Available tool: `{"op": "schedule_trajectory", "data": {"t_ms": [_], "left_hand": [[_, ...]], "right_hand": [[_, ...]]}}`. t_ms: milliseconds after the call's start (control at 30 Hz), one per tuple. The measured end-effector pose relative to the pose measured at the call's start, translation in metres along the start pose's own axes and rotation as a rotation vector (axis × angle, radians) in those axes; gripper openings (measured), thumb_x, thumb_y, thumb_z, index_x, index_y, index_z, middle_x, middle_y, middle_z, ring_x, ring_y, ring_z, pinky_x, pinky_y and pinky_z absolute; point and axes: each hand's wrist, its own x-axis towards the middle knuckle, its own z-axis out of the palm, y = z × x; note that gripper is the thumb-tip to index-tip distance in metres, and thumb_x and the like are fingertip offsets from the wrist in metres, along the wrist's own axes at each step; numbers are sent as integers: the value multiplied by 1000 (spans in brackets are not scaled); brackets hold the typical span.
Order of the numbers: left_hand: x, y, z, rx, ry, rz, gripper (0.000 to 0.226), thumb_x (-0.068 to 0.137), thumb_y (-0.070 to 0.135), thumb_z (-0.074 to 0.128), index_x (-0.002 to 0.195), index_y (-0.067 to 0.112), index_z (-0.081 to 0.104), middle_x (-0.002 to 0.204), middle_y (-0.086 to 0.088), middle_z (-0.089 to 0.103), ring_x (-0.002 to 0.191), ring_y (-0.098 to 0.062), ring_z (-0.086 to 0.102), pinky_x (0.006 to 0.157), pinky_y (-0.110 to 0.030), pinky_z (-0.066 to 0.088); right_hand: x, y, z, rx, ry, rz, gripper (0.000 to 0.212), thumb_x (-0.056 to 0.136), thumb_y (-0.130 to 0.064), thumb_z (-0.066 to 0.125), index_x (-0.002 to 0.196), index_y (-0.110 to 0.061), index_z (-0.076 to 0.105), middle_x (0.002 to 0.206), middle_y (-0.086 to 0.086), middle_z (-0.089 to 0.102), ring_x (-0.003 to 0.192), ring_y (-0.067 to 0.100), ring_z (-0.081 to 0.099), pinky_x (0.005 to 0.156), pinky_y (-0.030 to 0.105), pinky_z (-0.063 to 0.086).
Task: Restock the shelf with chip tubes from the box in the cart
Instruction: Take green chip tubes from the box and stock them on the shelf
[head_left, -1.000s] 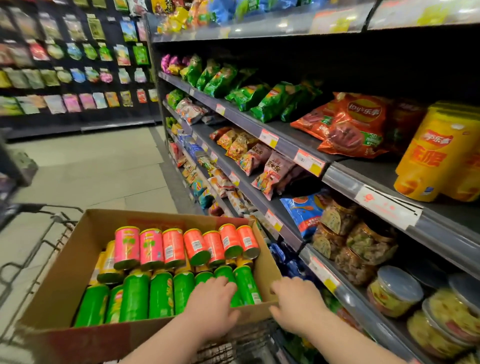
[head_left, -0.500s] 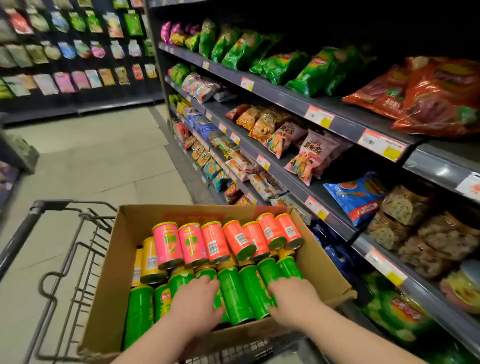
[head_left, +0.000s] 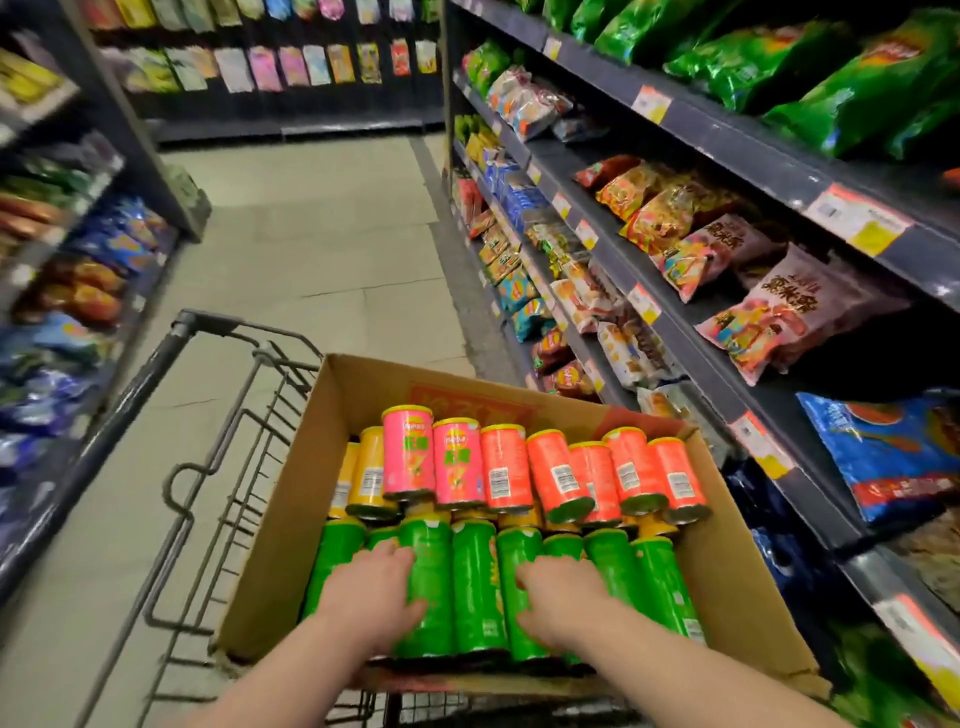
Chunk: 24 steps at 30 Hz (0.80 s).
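Chip tubes (head_left: 475, 587) lie in the box (head_left: 270, 545). The right hand (head_left: 563, 597) has left the box's near rim and, like the left hand (head_left: 371, 597), now curls its fingers over green ones inside, so unloading looks begun.

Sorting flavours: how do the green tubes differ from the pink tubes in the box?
Green tubes fill the near row, under the left hand and right hand; pink tubes lie in the far row, untouched. Pink tubes rest atop yellow tubes; green tubes sit lower. All lie on their sides.

Both hands (head_left: 371, 592) grip green tubes (head_left: 478, 582) in box (head_left: 748, 582)
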Motion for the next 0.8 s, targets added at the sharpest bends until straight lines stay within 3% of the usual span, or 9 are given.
{"op": "schedule_trajectory", "data": {"t_ms": [167, 300, 467, 633, 800], "left_hand": [[16, 3, 6, -75, -88, -112, 70, 89, 51, 51, 145, 18, 27, 150, -3, 33, 129, -23, 44, 105, -39, 41], [34, 11, 13, -224, -181, -236, 78, 88, 48, 56, 147, 13, 19, 156, -7, 22, 135, -25, 39, 108, -38, 38], [50, 14, 25, -406, -181, -425, 96, 82, 54, 62, 151, 9, 11, 148, -9, 37, 131, -24, 44, 104, -32, 39], [56, 11, 40, -615, -255, -558, 85, 74, 57, 70, 139, 14, 36, 133, -6, 54, 120, -22, 54, 96, -28, 45], [58, 9, 45, -629, -264, -613, 81, 71, 58, 72, 132, 14, 43, 130, -7, 56, 117, -23, 56, 95, -29, 47]], "right_hand": [[36, 1, 1, 47, -82, -83, 37, 91, -32, 53, 123, -13, 52, 126, 9, 58, 115, 30, 55, 95, 41, 46], [62, 1, 14, 196, -161, -70, 57, 88, -48, 56, 133, -15, 43, 132, 7, 53, 119, 28, 53, 95, 40, 47], [83, -6, 28, 447, -202, 22, 79, 82, -60, 58, 143, -13, 35, 138, 8, 49, 124, 26, 51, 99, 35, 46], [92, -18, 33, 564, -214, 115, 92, 81, -56, 64, 149, -12, 22, 145, 10, 39, 131, 27, 44, 102, 35, 43], [90, -24, 39, 697, -180, 174, 88, 84, -45, 66, 151, -23, 15, 145, 8, 34, 129, 26, 46, 100, 35, 44]]}}
